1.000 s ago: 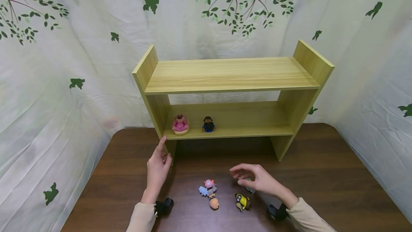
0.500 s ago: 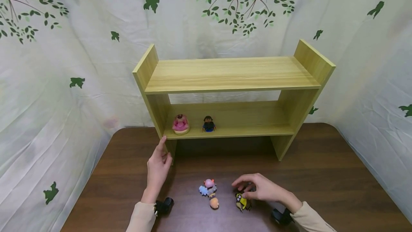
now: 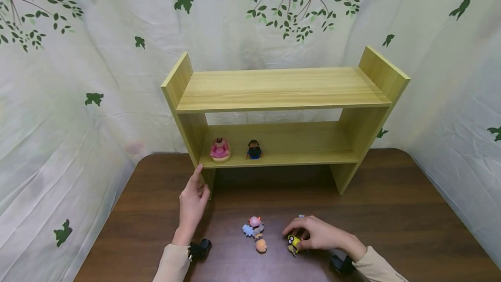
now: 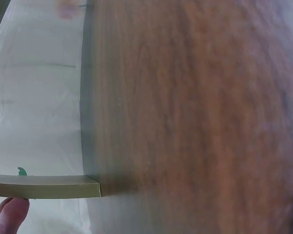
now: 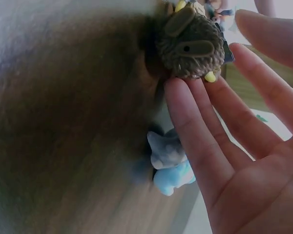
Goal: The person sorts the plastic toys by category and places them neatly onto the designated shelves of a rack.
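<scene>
My right hand (image 3: 318, 232) is low over the table, fingers and thumb around a small yellow-and-brown toy figure (image 3: 292, 242) with big round eyes. In the right wrist view, the toy figure's shaggy brown part and two flat soles (image 5: 198, 48) face the camera. Fingertips (image 5: 178, 92) lie right at its edge, and the thumb stands a little off. Behind them appears a grey and light-blue toy (image 5: 171, 156), mostly hidden by the hand in the head view. My left hand (image 3: 192, 206) has its extended index finger at the lower left front corner of the wooden shelf (image 3: 282, 164).
On the middle board sit a pink bear figure (image 3: 220, 151) and a small dark-haired figure (image 3: 254, 150) in blue. Several little toys (image 3: 256, 232) cluster on the brown table (image 3: 391, 212) between the hands. A white leaf-print curtain (image 3: 98, 142) surrounds the table.
My right hand has come down and towards me, from over the grey toy to around the yellow-and-brown figure. My left hand has stayed at the shelf corner.
</scene>
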### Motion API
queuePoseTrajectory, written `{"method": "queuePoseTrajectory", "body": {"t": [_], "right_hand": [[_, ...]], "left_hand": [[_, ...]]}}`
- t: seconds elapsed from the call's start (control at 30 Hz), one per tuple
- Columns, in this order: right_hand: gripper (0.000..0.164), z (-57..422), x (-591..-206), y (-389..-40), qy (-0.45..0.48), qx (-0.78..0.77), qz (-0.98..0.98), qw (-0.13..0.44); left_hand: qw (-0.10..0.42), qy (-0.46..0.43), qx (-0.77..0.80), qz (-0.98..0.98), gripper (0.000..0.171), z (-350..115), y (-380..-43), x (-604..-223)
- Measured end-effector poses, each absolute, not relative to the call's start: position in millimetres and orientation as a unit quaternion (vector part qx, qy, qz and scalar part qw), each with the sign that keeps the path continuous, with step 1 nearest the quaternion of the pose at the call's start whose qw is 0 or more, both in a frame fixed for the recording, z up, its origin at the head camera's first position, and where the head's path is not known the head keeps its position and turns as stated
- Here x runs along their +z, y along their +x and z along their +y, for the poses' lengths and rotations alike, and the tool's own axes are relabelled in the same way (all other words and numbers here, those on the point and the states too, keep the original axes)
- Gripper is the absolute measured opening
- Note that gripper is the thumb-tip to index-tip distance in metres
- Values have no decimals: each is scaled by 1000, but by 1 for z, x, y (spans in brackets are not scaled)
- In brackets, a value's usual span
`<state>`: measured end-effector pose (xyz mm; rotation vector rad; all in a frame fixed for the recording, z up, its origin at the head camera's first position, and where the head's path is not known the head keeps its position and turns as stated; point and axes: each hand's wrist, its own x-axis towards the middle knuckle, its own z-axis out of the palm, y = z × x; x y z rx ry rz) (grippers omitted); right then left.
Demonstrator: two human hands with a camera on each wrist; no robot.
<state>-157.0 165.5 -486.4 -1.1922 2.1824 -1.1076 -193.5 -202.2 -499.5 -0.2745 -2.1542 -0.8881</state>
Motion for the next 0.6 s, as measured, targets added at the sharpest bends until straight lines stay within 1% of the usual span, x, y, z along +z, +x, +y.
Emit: {"method": "queuePoseTrajectory", "body": {"t": [0.1,0.27,0.6], "right_hand": [[35,164,-487,-156,-439,-379,791,193],[30,162,-488,-154,-439,-369,798,185],[23,158,-490,-155,-383,-437,794,179]], "left_hand": [[393,-110,-345,-845,79,-202,-194,-500],[404,-114,-339,-842,79,-202,-196,-501],[402,-111,-339,-843,79,-201,-195,-501]]}}
